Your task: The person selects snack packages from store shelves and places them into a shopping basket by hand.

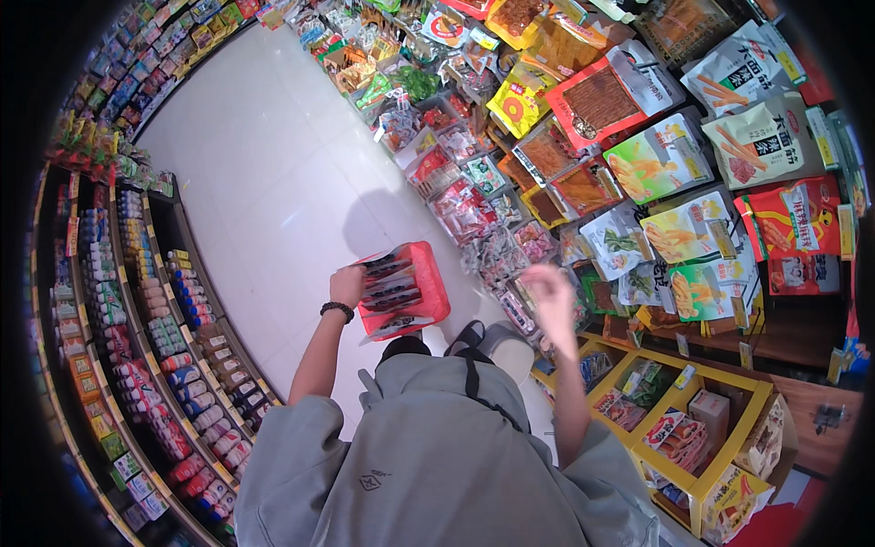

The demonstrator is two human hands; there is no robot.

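Note:
My left hand (pixel 348 286), with a dark bead bracelet on its wrist, is closed on the left edge of a red plastic basket (pixel 437 290). Several flat packets (pixel 391 290) with dark printing stand in a row inside that basket, one more lying towards its near end (pixel 400 323). My right hand (pixel 552 301) is raised at the right, beside the shelf of snacks, and is blurred; whether its fingers hold anything cannot be made out. Small wrapped snacks (pixel 502 256) fill the bins just left of it.
Hanging snack bags (pixel 656 236) cover the right rack. Below them stands a yellow divided shelf (pixel 642 451) with packets. A round grey stool or bin (pixel 513 352) is by my feet. Bottles line the left shelves (pixel 195 383). Pale floor tiles (pixel 273 150) run between.

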